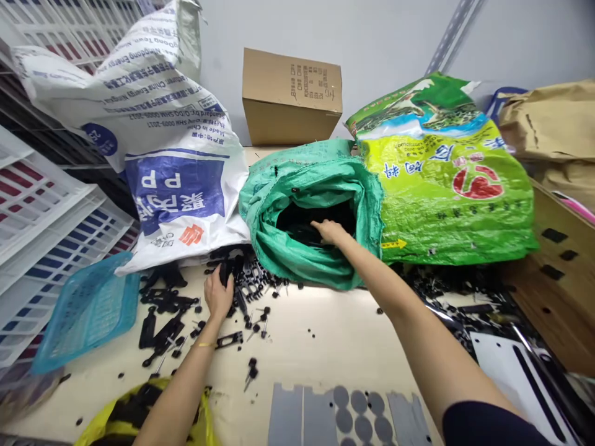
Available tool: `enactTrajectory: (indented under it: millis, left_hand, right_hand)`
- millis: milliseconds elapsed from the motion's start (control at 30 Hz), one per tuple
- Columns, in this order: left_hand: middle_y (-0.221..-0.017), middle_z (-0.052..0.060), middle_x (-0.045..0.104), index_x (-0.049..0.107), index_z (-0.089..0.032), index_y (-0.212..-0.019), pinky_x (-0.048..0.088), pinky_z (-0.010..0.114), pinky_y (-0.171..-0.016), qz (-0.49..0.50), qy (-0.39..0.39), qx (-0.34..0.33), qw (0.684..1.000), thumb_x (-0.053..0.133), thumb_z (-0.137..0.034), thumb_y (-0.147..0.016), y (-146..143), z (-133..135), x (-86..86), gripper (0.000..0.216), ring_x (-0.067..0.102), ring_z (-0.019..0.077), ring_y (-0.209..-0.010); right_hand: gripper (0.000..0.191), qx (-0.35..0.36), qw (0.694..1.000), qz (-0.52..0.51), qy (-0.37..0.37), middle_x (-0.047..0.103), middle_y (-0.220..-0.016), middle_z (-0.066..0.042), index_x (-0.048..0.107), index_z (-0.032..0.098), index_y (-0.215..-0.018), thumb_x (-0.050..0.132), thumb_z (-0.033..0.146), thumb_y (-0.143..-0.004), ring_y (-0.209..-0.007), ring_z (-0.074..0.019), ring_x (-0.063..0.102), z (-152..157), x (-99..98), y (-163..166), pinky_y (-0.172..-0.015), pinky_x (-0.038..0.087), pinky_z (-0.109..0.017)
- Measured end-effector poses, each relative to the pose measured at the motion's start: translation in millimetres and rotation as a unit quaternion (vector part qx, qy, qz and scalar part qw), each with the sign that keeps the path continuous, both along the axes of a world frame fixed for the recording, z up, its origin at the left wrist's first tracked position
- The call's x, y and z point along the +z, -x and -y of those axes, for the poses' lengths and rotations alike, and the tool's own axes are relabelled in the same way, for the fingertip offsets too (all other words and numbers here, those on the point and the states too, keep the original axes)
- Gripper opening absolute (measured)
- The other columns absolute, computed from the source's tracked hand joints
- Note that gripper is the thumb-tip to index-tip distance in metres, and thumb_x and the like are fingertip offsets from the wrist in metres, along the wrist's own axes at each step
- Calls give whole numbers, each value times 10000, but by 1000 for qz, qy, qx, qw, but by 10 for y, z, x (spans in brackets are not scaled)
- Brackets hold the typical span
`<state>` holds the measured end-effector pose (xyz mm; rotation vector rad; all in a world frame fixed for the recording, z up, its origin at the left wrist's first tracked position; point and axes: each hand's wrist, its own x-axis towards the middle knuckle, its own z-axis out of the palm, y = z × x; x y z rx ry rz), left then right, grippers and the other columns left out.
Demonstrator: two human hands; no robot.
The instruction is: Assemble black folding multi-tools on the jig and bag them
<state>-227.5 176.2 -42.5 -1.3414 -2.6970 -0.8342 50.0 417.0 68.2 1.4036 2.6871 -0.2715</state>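
My right hand (331,232) reaches into the open mouth of a teal woven sack (307,204) lying on the table; its fingers are buried among the black plastic parts inside, so their grip is hidden. My left hand (218,291) rests at the edge of a pile of black plastic parts (181,310) spilled on the table. Its fingers are curled round a small black part (224,272).
A white PP sack (162,155) leans at the left, a green printed sack (446,179) at the right, a cardboard box (290,96) behind. A blue basket (88,306), a yellow bag (144,406), grey cut sheets (344,415) and more black parts (446,291) surround the hands.
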Motion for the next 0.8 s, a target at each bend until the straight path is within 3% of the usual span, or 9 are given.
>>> enactTrajectory:
  millis: [133,233,367,467,533,600,700,800]
  left_hand:
    - [-1162,177,534,404,-96,-1333,358,392,-993,10,-26,14,1000,407,-378,-899,-84,8,158,518,471,287,-1135]
    - [-1134,169,544,426,-111,-1321,354,415,-980,-2,-72,24,997,434,-382,-893,-301,72,311,506,476,295,-1123]
    - [-1104,158,551,438,-129,-1321,367,420,-948,-7,-104,-39,994,440,-381,-900,-896,361,347,490,499,285,-1068]
    - [-1042,130,554,476,-162,-1298,390,419,-919,5,-46,-137,990,456,-371,-895,-1454,679,179,454,511,274,-1020]
    - [-1025,127,538,487,-178,-1298,396,419,-918,14,-11,-168,986,472,-350,-888,-1751,854,39,444,504,268,-1018]
    - [-1105,143,501,476,-203,-1315,372,441,-955,8,2,-180,984,493,-328,-877,-1921,957,-68,456,472,279,-1079]
    - [-1253,171,406,455,-197,-1330,324,476,-1005,4,-8,-183,983,516,-303,-859,-1961,993,-135,487,395,309,-1184]
    - [-1271,181,385,473,-160,-1283,314,481,-1016,25,-40,-179,983,523,-283,-851,-1907,986,-135,452,375,310,-1202]
  right_hand:
    - [755,0,1000,1,-28,549,-1142,-152,318,250,-1414,636,191,-732,-973,-283,588,586,393,-490,-764,440,-332]
    - [720,22,997,6,-70,539,-1107,-130,301,280,-1417,588,193,-762,-950,-269,574,1161,445,-676,-755,426,-325]
    - [541,65,989,43,-128,538,-1126,-171,425,292,-1352,483,140,-836,-998,-302,538,1829,24,-726,-807,395,-410]
    - [464,97,983,10,-154,455,-1315,-181,498,283,-1294,385,106,-880,-1156,-311,457,2102,-406,-726,-919,335,-468]
    - [418,119,982,-21,-143,362,-1424,-149,537,273,-1251,419,131,-876,-1273,-314,350,2164,-592,-747,-1002,266,-495]
    - [382,143,981,-49,-121,313,-1465,-119,571,260,-1207,484,157,-849,-1330,-311,273,2159,-654,-805,-1049,218,-504]
    - [271,160,977,-93,-106,332,-1448,-118,641,206,-1051,548,177,-798,-1331,-318,270,2129,-584,-988,-1071,213,-506]
    - [185,61,979,-149,-123,471,-1293,-166,646,158,-930,516,180,-800,-1218,-322,392,2201,-510,-1222,-1008,315,-499]
